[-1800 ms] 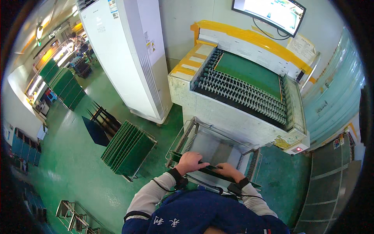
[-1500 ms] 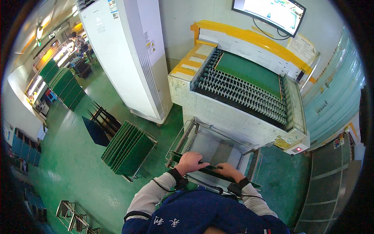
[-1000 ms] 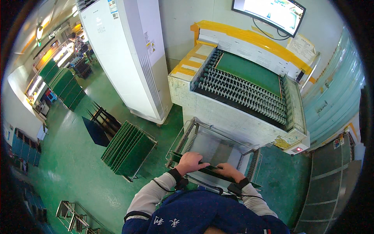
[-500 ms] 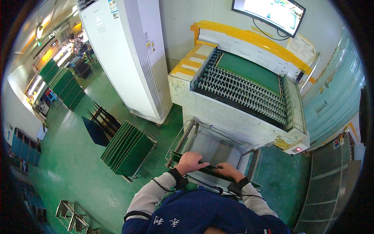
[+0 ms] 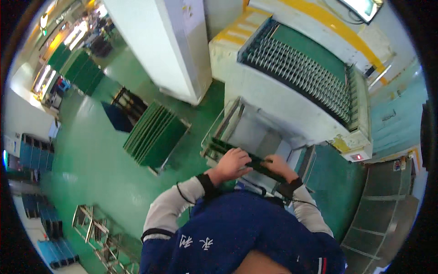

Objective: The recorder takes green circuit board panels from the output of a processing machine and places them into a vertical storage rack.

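Straight in front of me, a metal slotted rack (image 5: 232,113) stands against the machine, with thin dark green panels (image 5: 221,145) upright at its near side. My left hand (image 5: 233,164) is closed at the top edge of a panel, its fingers bent over it. Farther right along that edge, my right hand (image 5: 279,167) also grips, fingers curled and the thumb side toward the left hand. Motion blur hides the exact finger contact. The panels' lower parts are hidden by the rack and my body.
The roller machine (image 5: 296,68) has a green panel (image 5: 315,48) at its far side. A white cabinet (image 5: 155,41) stands left of it. Another rack of green panels (image 5: 157,134) is on the floor at left, metal frames (image 5: 98,228) lower left, grey panels (image 5: 378,205) at right.
My view has tilted and shifted, so the machine and rack appear higher. Both hands stay at the panel edge; more than one panel edge now shows beside the left hand.
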`<state>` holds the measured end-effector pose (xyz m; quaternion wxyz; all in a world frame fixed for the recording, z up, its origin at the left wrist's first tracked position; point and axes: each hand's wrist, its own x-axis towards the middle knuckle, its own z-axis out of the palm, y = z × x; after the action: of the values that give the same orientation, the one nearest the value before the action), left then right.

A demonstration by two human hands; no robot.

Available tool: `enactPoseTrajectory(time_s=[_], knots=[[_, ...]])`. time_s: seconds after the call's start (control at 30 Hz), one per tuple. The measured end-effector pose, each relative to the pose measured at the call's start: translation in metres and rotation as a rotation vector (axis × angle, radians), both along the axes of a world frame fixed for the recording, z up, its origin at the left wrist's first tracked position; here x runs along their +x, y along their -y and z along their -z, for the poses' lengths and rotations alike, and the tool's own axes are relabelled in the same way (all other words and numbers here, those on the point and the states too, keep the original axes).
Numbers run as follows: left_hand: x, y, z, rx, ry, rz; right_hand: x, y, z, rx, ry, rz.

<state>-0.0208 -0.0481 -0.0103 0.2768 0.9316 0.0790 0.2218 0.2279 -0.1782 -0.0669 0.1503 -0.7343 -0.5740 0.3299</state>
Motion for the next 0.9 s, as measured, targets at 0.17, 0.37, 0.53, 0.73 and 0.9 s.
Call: enactPoseTrajectory(time_s=[0.17, 0.37, 0.53, 0.73, 0.9], knots=[[0.006, 0.004, 0.004, 0.041, -0.409, 0.056, -0.01, 0.006, -0.025, -0.083, -0.079, 0.074], [0.023, 0.002, 0.01, 0.035, -0.501, 0.049, -0.02, 0.007, -0.03, -0.054, -0.011, 0.024], [0.028, -0.005, 0.002, -0.094, -0.654, 0.051, -0.028, 0.006, -0.033, 0.005, 0.132, -0.056], [0.021, 0.002, 0.02, -0.117, -0.479, 0.029, -0.032, 0.008, -0.067, 0.174, 0.209, -0.084], [0.024, -0.006, -0.004, -0.132, -0.667, 0.068, -0.029, 0.008, -0.17, 0.201, 0.256, -0.063]])
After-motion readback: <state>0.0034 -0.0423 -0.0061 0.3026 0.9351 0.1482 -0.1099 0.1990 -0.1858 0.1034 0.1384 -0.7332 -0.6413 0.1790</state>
